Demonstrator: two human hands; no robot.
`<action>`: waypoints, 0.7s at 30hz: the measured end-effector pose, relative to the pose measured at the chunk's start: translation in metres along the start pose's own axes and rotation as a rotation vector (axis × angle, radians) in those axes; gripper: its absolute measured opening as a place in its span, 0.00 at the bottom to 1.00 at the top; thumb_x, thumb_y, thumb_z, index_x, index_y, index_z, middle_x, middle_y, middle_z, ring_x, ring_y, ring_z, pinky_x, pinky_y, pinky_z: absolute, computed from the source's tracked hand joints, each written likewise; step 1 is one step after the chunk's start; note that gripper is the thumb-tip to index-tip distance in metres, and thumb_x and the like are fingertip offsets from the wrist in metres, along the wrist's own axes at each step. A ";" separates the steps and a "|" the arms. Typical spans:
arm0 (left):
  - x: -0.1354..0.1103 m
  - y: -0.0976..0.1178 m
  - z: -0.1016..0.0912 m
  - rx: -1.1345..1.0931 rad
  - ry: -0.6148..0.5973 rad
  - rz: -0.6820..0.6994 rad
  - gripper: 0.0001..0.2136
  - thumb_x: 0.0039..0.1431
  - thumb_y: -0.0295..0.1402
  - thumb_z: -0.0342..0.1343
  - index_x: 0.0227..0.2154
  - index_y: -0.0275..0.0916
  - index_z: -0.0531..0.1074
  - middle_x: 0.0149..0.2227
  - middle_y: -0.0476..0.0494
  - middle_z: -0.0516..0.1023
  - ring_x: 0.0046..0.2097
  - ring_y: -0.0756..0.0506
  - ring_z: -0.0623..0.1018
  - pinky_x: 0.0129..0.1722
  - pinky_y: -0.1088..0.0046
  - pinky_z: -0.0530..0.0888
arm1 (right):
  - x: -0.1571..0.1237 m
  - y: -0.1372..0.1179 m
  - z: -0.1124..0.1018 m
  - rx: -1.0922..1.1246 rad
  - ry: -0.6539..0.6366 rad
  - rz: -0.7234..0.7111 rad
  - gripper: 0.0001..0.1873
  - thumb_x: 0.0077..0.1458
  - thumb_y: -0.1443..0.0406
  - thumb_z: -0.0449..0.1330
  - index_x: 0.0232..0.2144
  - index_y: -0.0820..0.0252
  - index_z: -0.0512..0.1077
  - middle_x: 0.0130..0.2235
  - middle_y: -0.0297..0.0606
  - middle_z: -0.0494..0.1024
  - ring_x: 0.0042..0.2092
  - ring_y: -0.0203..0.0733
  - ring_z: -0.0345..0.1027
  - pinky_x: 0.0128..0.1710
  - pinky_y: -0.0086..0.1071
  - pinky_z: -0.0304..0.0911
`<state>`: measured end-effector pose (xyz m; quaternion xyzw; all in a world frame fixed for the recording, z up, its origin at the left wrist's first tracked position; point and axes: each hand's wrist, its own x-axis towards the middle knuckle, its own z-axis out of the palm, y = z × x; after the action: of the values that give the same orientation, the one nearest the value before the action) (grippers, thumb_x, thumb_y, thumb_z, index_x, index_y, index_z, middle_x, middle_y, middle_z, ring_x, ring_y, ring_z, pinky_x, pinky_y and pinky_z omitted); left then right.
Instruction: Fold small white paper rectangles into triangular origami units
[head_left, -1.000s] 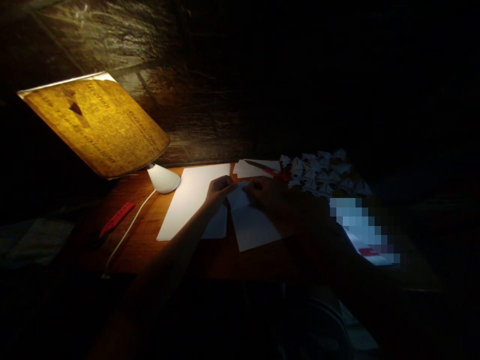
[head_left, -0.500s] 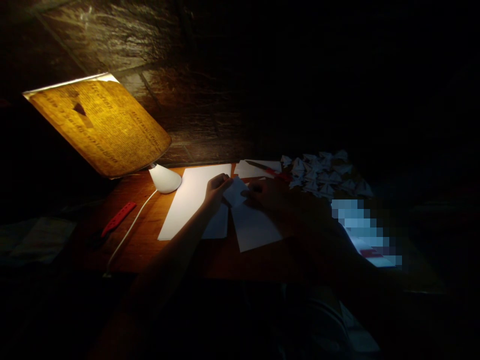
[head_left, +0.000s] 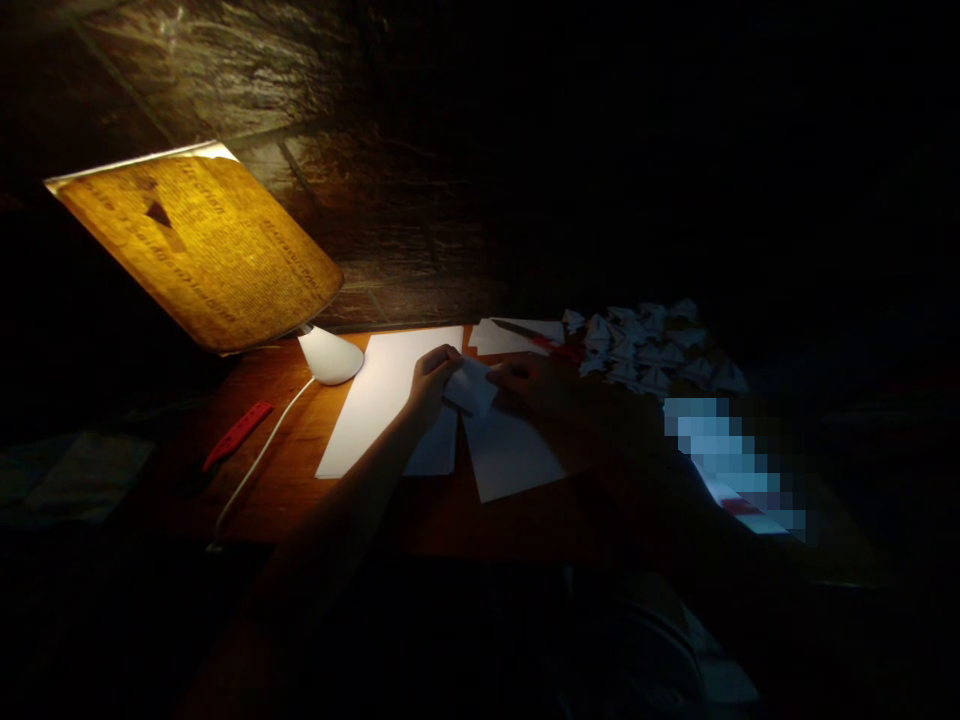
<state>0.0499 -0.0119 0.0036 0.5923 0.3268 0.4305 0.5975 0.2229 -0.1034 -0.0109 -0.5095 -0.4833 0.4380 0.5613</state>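
A small folded piece of white paper (head_left: 472, 388) is held between my two hands, just above the table. My left hand (head_left: 433, 374) pinches its left edge, fingers closed. From the right, my right hand (head_left: 529, 384) grips the upper right corner; much of that hand lies in shadow. Beneath the hands lie a stack of white sheets (head_left: 382, 400) on the left and a smaller white sheet (head_left: 510, 462) on the right. Red-handled scissors (head_left: 551, 346) rest behind my right hand, across some paper pieces (head_left: 489, 340).
A lit lamp (head_left: 202, 250) with a printed shade leans over the left side, its white cord (head_left: 259, 460) trailing to the front edge. Beside it lies a red-handled cutter or knife (head_left: 237, 436). Several folded paper shapes (head_left: 649, 350) cover the back right. A bright, partly blurred screen-like object (head_left: 757, 520) sits at right.
The folded paper has turned between my hands, its outline now squarer and its lower corner shifted right. My right hand has moved slightly; my left hand stays nearly in place.
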 end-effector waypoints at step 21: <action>-0.001 0.001 -0.002 0.014 0.065 -0.003 0.25 0.49 0.55 0.71 0.27 0.41 0.67 0.20 0.56 0.65 0.19 0.54 0.62 0.17 0.77 0.57 | -0.010 -0.018 0.001 -0.036 -0.072 -0.033 0.24 0.50 0.47 0.71 0.22 0.57 0.68 0.26 0.33 0.72 0.28 0.35 0.61 0.27 0.31 0.57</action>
<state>0.0476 -0.0124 0.0038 0.5818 0.3500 0.4463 0.5829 0.2201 -0.1150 0.0065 -0.4953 -0.5196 0.4378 0.5413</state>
